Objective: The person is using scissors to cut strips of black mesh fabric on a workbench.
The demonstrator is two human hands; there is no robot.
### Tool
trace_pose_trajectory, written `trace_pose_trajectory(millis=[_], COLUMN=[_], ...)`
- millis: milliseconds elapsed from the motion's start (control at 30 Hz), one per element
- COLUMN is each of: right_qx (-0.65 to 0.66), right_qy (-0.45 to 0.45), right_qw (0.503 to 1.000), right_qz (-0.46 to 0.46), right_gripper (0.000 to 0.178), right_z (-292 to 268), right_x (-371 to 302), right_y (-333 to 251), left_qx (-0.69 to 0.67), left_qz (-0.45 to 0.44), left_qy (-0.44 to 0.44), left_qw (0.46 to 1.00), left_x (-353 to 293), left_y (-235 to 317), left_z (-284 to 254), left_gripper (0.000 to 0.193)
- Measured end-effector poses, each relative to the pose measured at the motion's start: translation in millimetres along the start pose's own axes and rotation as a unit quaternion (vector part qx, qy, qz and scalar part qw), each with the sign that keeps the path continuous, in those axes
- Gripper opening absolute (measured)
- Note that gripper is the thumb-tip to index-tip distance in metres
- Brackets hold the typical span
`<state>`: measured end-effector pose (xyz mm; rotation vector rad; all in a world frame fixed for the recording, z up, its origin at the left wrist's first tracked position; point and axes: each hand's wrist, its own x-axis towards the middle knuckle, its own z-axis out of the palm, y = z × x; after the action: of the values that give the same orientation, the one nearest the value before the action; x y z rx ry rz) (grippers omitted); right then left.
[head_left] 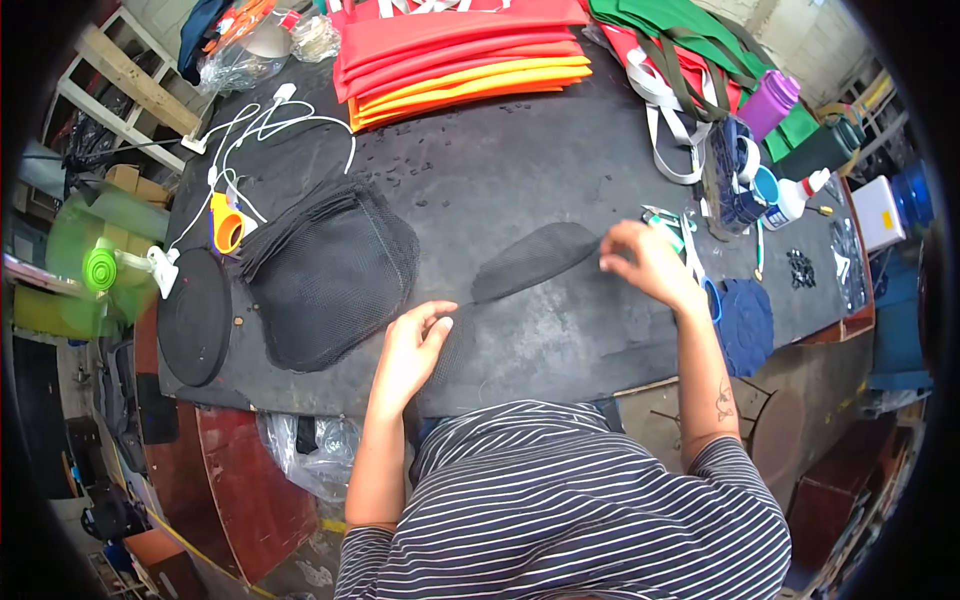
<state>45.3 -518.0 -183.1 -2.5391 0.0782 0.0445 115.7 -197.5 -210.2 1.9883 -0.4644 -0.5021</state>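
A black mesh piece point(535, 262), a long narrow oval, lies slantwise on the table between my hands. My right hand point(648, 268) is at its far right tip, fingers curled and thumb drawn in against the mesh edge. Close to the near left end is my left hand point(412, 345), its thumb and forefinger a little apart. A strip of sheer dark mesh point(457, 345) shows just beside that hand; whether the fingers touch it is unclear. Further left rests a stack of black mesh panels point(335, 275).
Red and orange folded fabric point(465, 60) is piled at the back. A black disc point(195, 318), tape dispenser point(228, 230), white cable point(265, 125) and green fan point(100, 268) are left. Rightward lie scissors point(700, 270), dark blue cloth point(746, 325), a glue bottle point(795, 200) and purple bottle point(770, 103).
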Motion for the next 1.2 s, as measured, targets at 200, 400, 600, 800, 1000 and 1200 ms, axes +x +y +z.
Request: trace_pose_trajectory(millis=[200, 400, 600, 800, 1000, 1200], right_qx=[0.047, 0.025, -0.003, -0.102, 0.015, -0.129], right_qy=[0.186, 0.077, 0.214, 0.167, 0.224, 0.079], right_qw=[0.980, 0.997, 0.958, 0.978, 0.973, 0.988], right_qz=[-0.059, -0.009, -0.188, -0.073, -0.055, -0.019], right_gripper=[0.014, 0.018, 0.019, 0.020, 0.013, 0.051], right_z=[42.4, 55.9, 35.9, 35.5, 40.7, 82.0], right_x=[41.6, 54.1, 11.9, -41.0, -27.0, -6.3], right_y=[1.5, 6.4, -1.9, 21.8, -0.5, -34.5], left_qx=[-0.031, -0.073, -0.096, -0.051, -0.040, -0.036], left_qz=[-0.018, -0.043, -0.044, -0.072, -0.054, -0.005], left_qy=[0.024, 0.000, 0.045, 0.019, 0.033, 0.049], left_qw=[0.999, 0.996, 0.993, 0.996, 0.997, 0.998], left_x=[0.9, 3.9, 11.3, 23.4, 30.9, 30.2], left_y=[-11.3, -13.3, -23.4, -21.4, -21.0, -13.2], left_z=[9.5, 11.5, 11.7, 23.4, 37.1, 30.0], left_gripper=[0.019, 0.011, 0.008, 0.011, 0.013, 0.011])
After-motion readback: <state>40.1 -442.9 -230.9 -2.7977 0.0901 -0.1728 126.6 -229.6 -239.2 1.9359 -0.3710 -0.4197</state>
